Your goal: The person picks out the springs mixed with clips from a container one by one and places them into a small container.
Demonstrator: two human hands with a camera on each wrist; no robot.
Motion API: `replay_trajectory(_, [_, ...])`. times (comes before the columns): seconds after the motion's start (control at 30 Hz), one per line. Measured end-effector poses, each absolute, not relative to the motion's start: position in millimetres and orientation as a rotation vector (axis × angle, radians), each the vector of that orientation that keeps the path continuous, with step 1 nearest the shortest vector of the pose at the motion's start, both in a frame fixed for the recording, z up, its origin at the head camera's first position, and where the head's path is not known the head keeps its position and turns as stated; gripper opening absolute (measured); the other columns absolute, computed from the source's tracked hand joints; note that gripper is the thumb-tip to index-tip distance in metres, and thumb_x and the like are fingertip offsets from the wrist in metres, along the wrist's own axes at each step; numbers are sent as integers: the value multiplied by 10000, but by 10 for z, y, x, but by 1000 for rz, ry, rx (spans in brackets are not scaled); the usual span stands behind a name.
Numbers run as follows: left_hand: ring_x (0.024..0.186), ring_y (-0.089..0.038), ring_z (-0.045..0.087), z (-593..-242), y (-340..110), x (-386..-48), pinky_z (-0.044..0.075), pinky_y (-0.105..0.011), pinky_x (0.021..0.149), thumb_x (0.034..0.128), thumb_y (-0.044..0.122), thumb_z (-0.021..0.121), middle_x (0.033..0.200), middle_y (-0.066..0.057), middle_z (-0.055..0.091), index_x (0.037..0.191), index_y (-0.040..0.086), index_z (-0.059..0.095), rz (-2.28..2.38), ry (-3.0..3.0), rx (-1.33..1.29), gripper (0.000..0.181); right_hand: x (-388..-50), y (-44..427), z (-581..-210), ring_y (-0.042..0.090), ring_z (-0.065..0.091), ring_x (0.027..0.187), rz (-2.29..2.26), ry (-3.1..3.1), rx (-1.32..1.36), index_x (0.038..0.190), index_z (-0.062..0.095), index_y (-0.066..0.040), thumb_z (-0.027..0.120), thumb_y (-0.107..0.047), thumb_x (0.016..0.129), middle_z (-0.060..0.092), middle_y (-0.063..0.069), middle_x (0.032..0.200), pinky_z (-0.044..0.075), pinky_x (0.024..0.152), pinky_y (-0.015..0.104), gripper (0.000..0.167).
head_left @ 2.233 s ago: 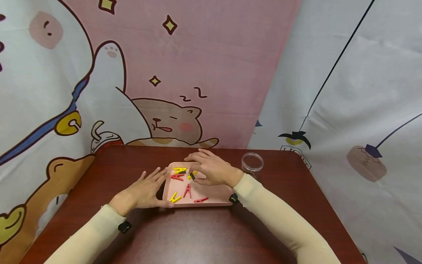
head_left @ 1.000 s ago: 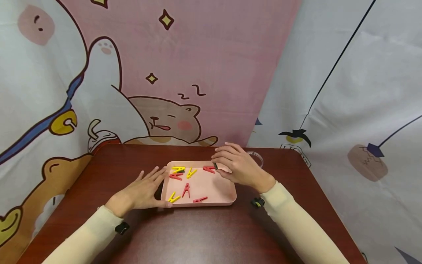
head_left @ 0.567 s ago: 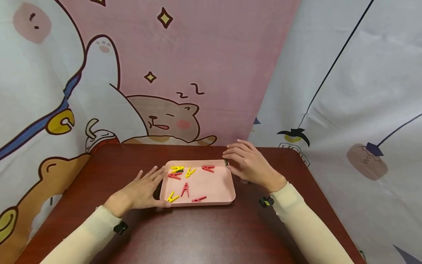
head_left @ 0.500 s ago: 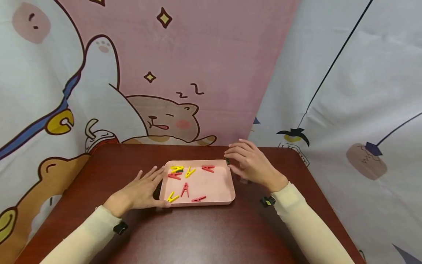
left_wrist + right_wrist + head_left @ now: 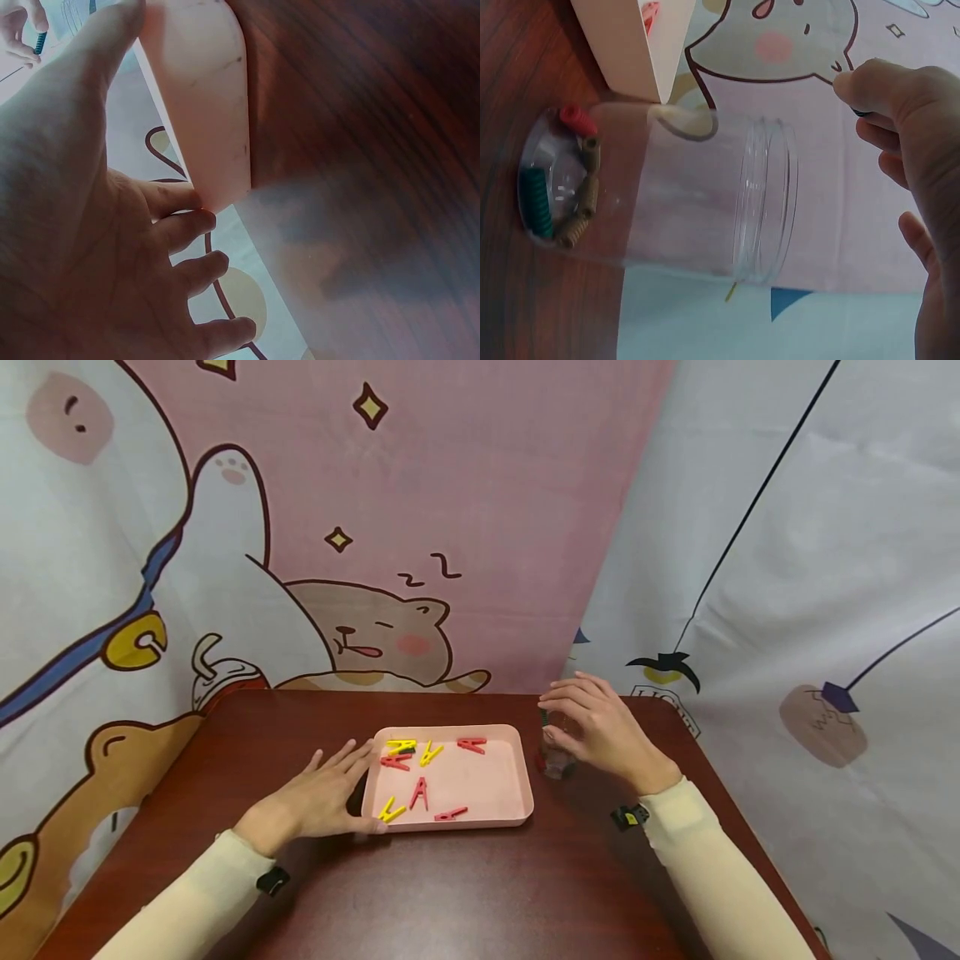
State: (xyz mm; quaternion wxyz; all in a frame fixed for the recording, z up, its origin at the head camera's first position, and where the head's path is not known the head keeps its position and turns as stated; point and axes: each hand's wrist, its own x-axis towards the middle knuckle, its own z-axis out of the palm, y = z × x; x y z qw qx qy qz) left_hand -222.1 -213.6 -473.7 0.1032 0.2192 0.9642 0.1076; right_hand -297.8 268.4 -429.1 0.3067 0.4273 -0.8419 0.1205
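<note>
My right hand (image 5: 603, 735) pinches a small dark green ribbed peg (image 5: 544, 718) between thumb and fingers. It is near the mouth of a clear open jar (image 5: 690, 202). At the jar's bottom lie a red ribbed peg (image 5: 577, 120), a green one (image 5: 536, 201) and several brown ones (image 5: 590, 196). With fingers spread and straight, my left hand (image 5: 315, 797) rests along the left side of a pink tray (image 5: 480, 785), thumb at its near corner. Yellow clothespins (image 5: 430, 753) and red clothespins (image 5: 419, 793) lie scattered in the tray. A dark piece (image 5: 406, 751) lies partly under a yellow clothespin.
Everything stands on a dark reddish-brown table (image 5: 450, 893). The jar is just right of the tray. Behind the table hangs a cartoon-printed cloth (image 5: 510, 527). A black band device (image 5: 273, 881) sits at the left wrist and another device (image 5: 628, 816) at the right.
My right hand has picked the dark green peg up from the tray and carried it rightward, past the tray's edge to the jar. The left hand has stayed at the tray's left side.
</note>
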Motion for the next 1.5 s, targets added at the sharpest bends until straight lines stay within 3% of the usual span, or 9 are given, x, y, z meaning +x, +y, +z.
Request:
replay_trajectory(0.13, [1795, -529, 263, -4742, -2133, -2222, 209, -888, 1367, 892, 885, 801, 1938, -183, 295, 1841, 52, 307, 314, 2850, 647, 1356, -3005, 2773, -4317, 345, 751, 1341, 342, -2205, 1116, 1304, 848, -78, 978, -129, 906, 842, 94, 1341, 432, 1362, 571, 421])
replay_trajectory(0.4, [1797, -529, 256, -4754, -2136, -2227, 198, -895, 1365, 894, 881, 801, 1936, -190, 297, 1842, 50, 303, 325, 2847, 644, 1356, -3031, 2934, -4390, 365, 752, 1333, 345, -2237, 1048, 1278, 860, -71, 989, -178, 907, 853, 98, 1310, 462, 1328, 633, 407])
replay_trajectory(0.7, [1796, -526, 263, -4752, -2139, -2229, 202, -894, 1364, 893, 880, 804, 1934, -190, 302, 1841, 50, 305, 322, 2852, 647, 1355, -3032, 3048, -4459, 362, 739, 1335, 435, -2282, 987, 1294, 858, -70, 1005, -153, 895, 855, 102, 1296, 410, 1383, 549, 433])
replay_trajectory(0.97, [1800, -524, 252, -4760, -2145, -2232, 188, -899, 1363, 892, 883, 801, 1937, -187, 295, 1845, 53, 295, 324, 2847, 641, 1362, -3044, 3076, -4509, 389, 755, 1285, 533, -2297, 959, 1253, 870, -65, 1023, -116, 875, 859, 117, 1266, 487, 1237, 692, 411])
replay_trajectory(1.2, [1799, -524, 255, -4771, -2145, -2243, 193, -894, 1367, 888, 887, 800, 1935, -190, 298, 1845, 53, 295, 321, 2849, 639, 1367, -3033, 3093, -4554, 384, 740, 1285, 669, -2374, 886, 1281, 877, -111, 1011, -106, 893, 845, 131, 1318, 569, 1119, 657, 411])
replay_trajectory(1.5, [1804, -516, 249, -4784, -2158, -2263, 205, -887, 1370, 877, 913, 785, 1936, -186, 300, 1845, 56, 300, 298, 2856, 638, 1379, -3036, 3103, -4597, 370, 745, 1321, 725, -2480, 771, 1304, 881, -144, 1014, -166, 916, 845, 126, 1357, 629, 1103, 657, 410])
